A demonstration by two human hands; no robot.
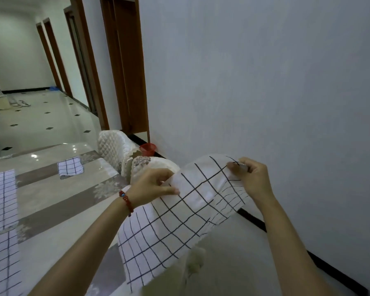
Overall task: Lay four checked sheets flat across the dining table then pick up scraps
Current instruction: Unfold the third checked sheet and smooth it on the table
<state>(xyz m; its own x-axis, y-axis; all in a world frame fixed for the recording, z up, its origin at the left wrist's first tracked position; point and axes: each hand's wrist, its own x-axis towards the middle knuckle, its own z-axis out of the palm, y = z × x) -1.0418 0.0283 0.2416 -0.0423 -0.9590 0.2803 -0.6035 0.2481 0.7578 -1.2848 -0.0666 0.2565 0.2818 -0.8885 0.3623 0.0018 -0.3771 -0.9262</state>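
Two hands' (pixel 156 184) (pixel 252 178) grip on one checked sheet (pixel 179 223), three others (pixel 70 167) (pixel 1 199) (pixel 2 263) on table (pixel 51 201)

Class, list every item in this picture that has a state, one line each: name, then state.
Held checked sheet: off the table, curved, pinched at its top edge by both hands.
Left hand: pinching the sheet.
Right hand: pinching the sheet's far corner.
Folded checked cloth: lying on the dining table.
Two checked sheets: laid flat at the table's left.

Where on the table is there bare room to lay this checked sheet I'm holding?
Bare table lies between the folded checked cloth, the flat sheets on the left edge and the held sheet. The left edge is crowded.
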